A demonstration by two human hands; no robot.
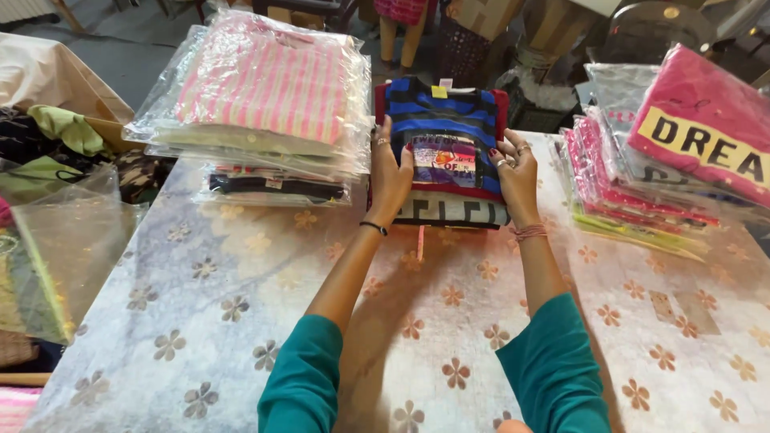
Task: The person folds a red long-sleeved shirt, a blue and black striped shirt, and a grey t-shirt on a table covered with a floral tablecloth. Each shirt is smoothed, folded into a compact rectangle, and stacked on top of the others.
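Left hand [391, 178] and right hand [516, 172] pressed flat against either side of one folded blue-striped shirt [443, 128] atop a stack at twelve o'clock, two bagged garment piles [265, 96] at ten and two o'clock, floral tablecloth [241, 321]

Blue and black stripes on that folded shirt [446, 120], red underneath. Pink and white stripes on the bagged garment [265, 76]. Floral tablecloth [241, 305], teal sleeves [305, 385].
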